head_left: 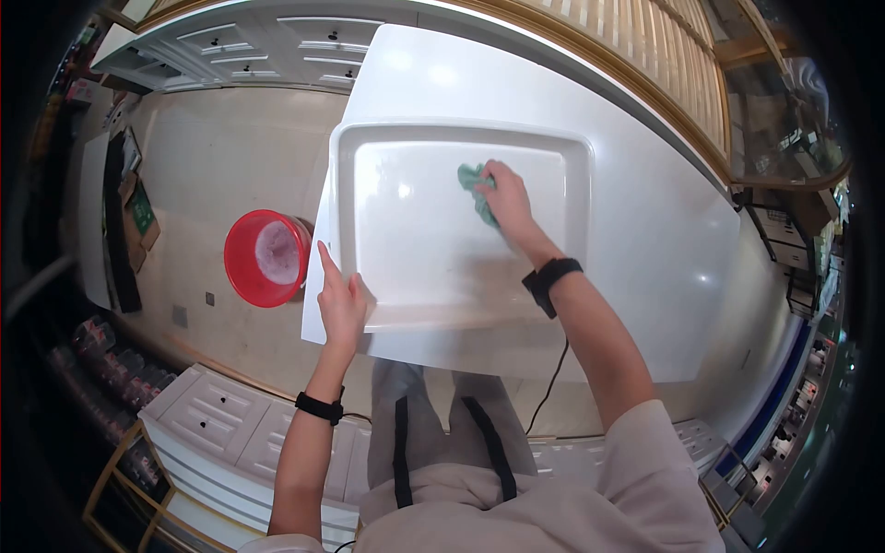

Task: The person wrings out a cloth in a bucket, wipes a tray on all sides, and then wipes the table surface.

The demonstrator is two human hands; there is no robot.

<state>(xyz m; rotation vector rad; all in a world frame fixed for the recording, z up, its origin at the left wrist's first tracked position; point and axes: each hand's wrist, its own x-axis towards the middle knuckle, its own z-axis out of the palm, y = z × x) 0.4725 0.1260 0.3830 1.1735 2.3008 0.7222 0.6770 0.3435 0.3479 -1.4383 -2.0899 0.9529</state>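
Observation:
A green cloth (pixel 479 189) is bunched in my right hand (pixel 505 201), whose fingers are closed around it. That hand is over the inside of a large white rectangular tray (pixel 396 249), towards its far right part, with the cloth against the tray's bottom. At the tray's near left corner, my left hand (pixel 341 304) grips the rim, its index finger stretched along the outer side and its thumb inside. The tray rests on a white table (pixel 645 212). Dark bands circle both my wrists.
On the floor left of the table stands a red bucket (pixel 241 263) with foamy water. White drawer cabinets (pixel 267 51) line the far side, and more drawers (pixel 217 415) stand behind me at the lower left. A dark cable (pixel 550 387) hangs below the table's near edge.

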